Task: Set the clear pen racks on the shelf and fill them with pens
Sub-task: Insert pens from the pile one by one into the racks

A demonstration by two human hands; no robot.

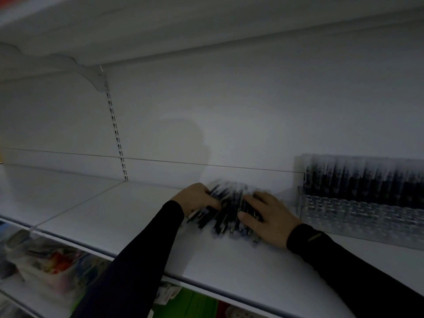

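On the shelf, near its front edge, the left hand curled its fingers round one side of a loose heap of dark pens. The pens lay flat, their long axes running roughly from front edge to back wall, fanned slightly. The right hand pressed on the heap's other side with fingers mostly straight. Further right, a clear pen rack already stood against the back wall, its pens upright; by that showing the filling seemed partly done, with this heap left to rack.
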